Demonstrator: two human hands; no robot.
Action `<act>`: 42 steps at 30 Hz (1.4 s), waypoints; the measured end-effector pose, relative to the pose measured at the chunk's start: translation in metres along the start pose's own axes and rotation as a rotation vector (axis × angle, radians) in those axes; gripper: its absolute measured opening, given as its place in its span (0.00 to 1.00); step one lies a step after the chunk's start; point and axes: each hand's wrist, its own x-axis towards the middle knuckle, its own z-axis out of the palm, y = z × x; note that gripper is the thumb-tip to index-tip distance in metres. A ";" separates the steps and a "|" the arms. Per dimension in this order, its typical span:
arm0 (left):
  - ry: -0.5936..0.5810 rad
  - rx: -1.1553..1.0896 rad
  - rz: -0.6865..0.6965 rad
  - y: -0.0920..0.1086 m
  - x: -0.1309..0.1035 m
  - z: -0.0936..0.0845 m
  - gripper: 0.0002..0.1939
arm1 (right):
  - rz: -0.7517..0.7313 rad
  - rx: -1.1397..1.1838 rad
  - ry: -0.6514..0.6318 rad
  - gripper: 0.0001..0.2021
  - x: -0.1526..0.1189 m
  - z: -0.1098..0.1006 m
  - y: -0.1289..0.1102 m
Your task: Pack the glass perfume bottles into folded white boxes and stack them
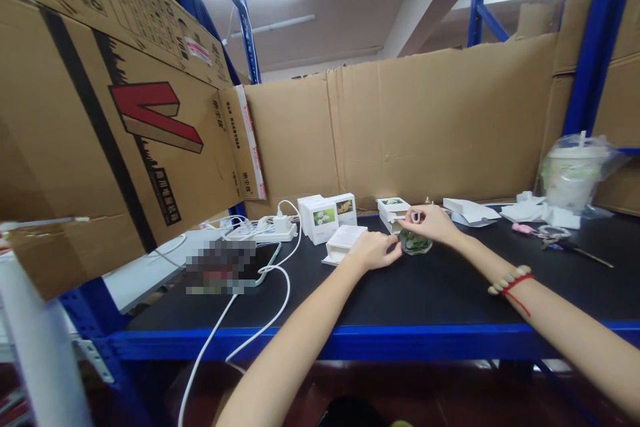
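Note:
A round glass jar [416,242] with green leaves in it stands on the black tabletop [400,293]. Just above its top, my right hand [430,222] pinches something small that I cannot make out. My left hand [379,251] rests low at the jar's left side, fingers slightly curled and apart, with nothing visible in it. Left of that hand lies an open white box [345,240]. Behind the jar is another white box [393,208] with a green picture. Several white boxes with flower pictures [325,220] stand together further left.
A power strip [270,231] with white cables and a tablet [225,267] are on the left. At right are folded white paper [470,211], scissors [575,247], a pink item [523,229] and a bagged plastic cup [575,173]. Cardboard [425,127] walls the back.

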 end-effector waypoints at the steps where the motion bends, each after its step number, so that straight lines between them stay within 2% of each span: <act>1: 0.004 -0.001 0.003 0.000 0.000 0.000 0.16 | 0.000 0.019 -0.002 0.15 0.000 0.002 0.001; 9: 0.012 -0.010 0.016 -0.002 0.001 0.002 0.19 | 0.046 0.157 0.012 0.18 0.002 0.006 0.005; 14: 0.015 0.004 0.022 0.000 0.001 0.000 0.21 | 0.149 0.281 -0.065 0.19 0.001 0.008 0.000; 22: 0.055 0.030 0.045 0.000 0.001 0.002 0.22 | -0.026 0.181 -0.100 0.19 0.002 0.013 0.006; 30: 0.051 0.022 0.036 -0.001 0.002 0.005 0.22 | -0.026 0.130 0.083 0.23 -0.002 0.012 -0.006; 38: 0.059 0.005 0.016 0.000 0.001 0.003 0.22 | -0.010 -0.077 0.150 0.20 -0.003 0.007 -0.007; 42: 0.103 0.000 -0.032 -0.001 0.002 0.003 0.22 | -0.028 -0.036 0.167 0.20 -0.003 0.002 -0.007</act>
